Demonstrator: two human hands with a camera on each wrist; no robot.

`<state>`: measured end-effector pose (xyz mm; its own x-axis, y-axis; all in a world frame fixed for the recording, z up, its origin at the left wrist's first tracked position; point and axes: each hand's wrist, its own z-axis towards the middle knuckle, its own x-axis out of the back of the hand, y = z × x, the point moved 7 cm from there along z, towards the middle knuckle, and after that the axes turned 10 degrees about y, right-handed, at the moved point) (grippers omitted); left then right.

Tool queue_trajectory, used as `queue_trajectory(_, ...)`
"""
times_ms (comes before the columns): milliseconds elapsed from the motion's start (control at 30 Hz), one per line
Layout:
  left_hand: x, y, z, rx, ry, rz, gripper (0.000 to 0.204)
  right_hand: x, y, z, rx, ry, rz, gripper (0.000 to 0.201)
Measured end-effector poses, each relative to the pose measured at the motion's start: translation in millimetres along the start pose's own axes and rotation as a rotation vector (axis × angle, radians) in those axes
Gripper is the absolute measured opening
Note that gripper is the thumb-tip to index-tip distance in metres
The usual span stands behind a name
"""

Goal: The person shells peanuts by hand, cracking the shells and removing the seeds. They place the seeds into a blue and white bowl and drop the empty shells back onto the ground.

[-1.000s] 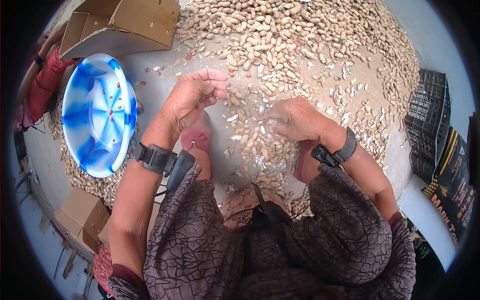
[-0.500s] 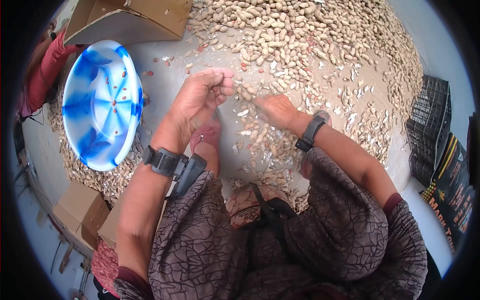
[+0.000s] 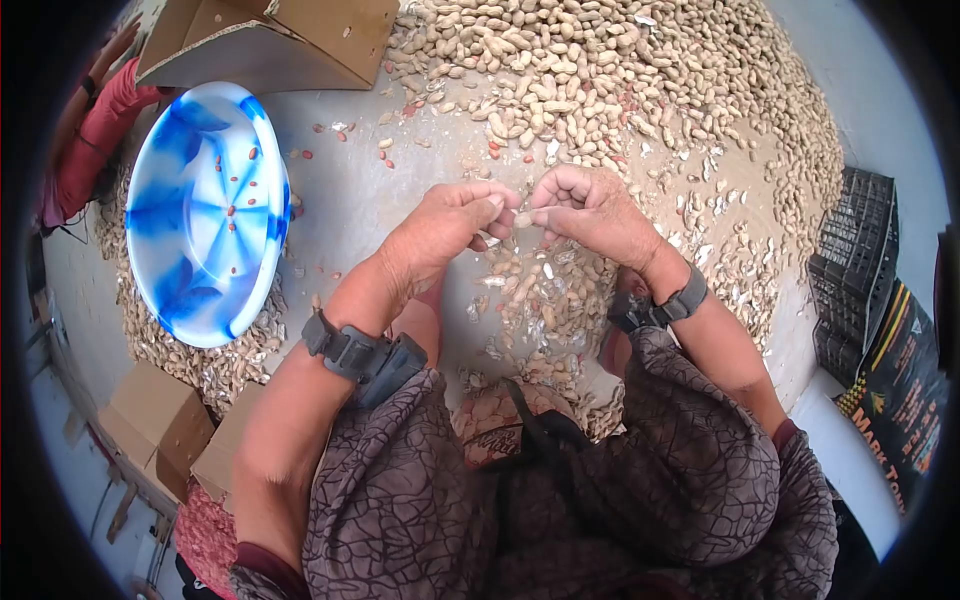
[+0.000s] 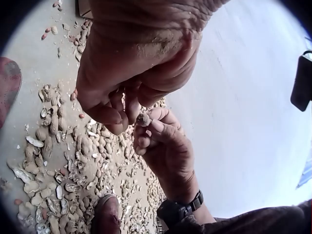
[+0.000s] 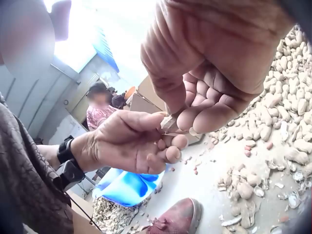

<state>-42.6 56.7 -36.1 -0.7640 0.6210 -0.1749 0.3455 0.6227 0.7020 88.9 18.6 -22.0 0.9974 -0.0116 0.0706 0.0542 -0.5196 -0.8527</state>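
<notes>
Right of the blue-and-white basin (image 3: 160, 215), the right hand (image 3: 592, 215) is facing left, pinching a peanut (image 4: 143, 119) between thumb and finger; the left hand (image 3: 440, 228) is holding its fingers curled just beside it (whether gripping anything, I cannot tell).

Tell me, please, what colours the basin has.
The basin is white, marbled with blue, and shows best in the head view.
</notes>
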Motion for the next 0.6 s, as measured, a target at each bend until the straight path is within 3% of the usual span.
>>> queue_trajectory(200,-24.9,12.9,-5.6,-0.012,-0.126,-0.054,0.022,16.6,-23.5,-11.0,0.268,0.103,-0.131,0.01)
queue_trajectory(433,-52.8,23.0,-5.9,-0.035,-0.29,-0.305,0.025,25.4,-19.3,-23.2,0.081,0.054,0.18,0.027)
queue_trajectory(600,-67.8,38.6,-7.5,-0.122,-0.244,-0.245,0.03,22.7,-30.8,-34.6,0.046,-0.031,0.424,0.037)
